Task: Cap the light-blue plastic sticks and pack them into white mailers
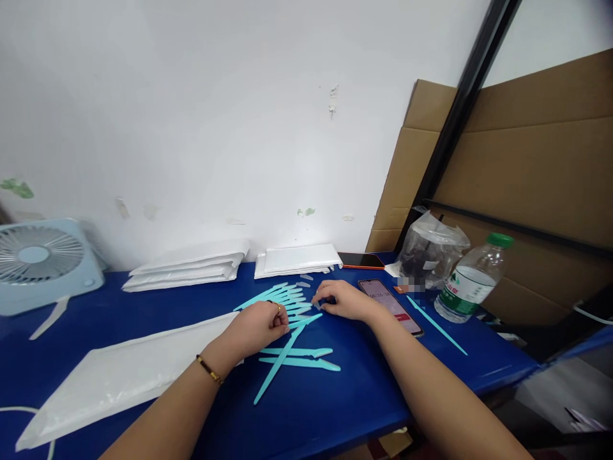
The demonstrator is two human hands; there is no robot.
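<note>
Several turquoise plastic sticks with a slim handle and a blade-like end [287, 295] lie fanned out on the blue table [354, 383]. My left hand [262, 326] is closed with fingertips pinched on a turquoise stick [306, 321] at the near side of the fan. My right hand [338, 299] is at the fan's right edge, fingers curled around a small clear piece [317, 305]. Nearer the front, more turquoise sticks [299, 363] lie loose, one crossing the others diagonally. Small translucent pieces [303, 280] rest behind the fan.
A white padded envelope [129, 364] lies left, with envelope stacks [186, 265] [299, 260] by the wall. A fan [45, 262] stands far left. Right are a lit phone [393, 306], another phone [361, 260], a bottle [472, 281], a plastic bag [428, 246] and one stick [438, 326].
</note>
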